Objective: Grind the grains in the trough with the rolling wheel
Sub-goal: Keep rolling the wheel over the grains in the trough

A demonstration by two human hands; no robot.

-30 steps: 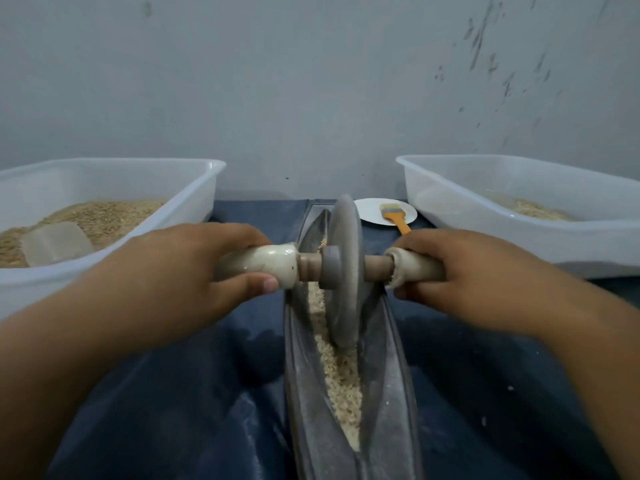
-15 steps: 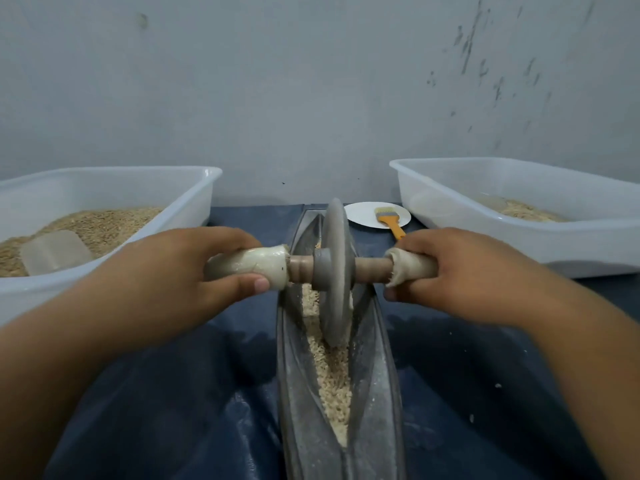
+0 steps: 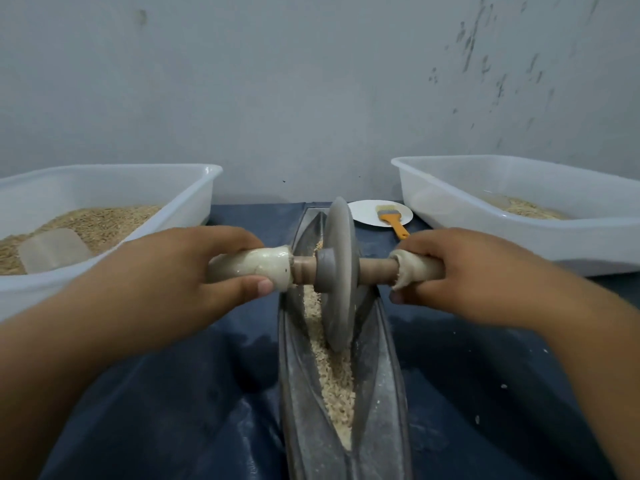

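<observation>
While grinding appears midway, left hand [image 3: 166, 282] and right hand [image 3: 464, 271] curl fingers round cloth-wrapped axle ends, rolling wheel [image 3: 341, 271] upright in trough [image 3: 381, 393] groove, toward far end. Grains [image 3: 337, 382] along near groove look coarsely cracked, not yet fine; more passes likely needed. Tub [image 3: 194, 188] at left holds whole grain.
</observation>
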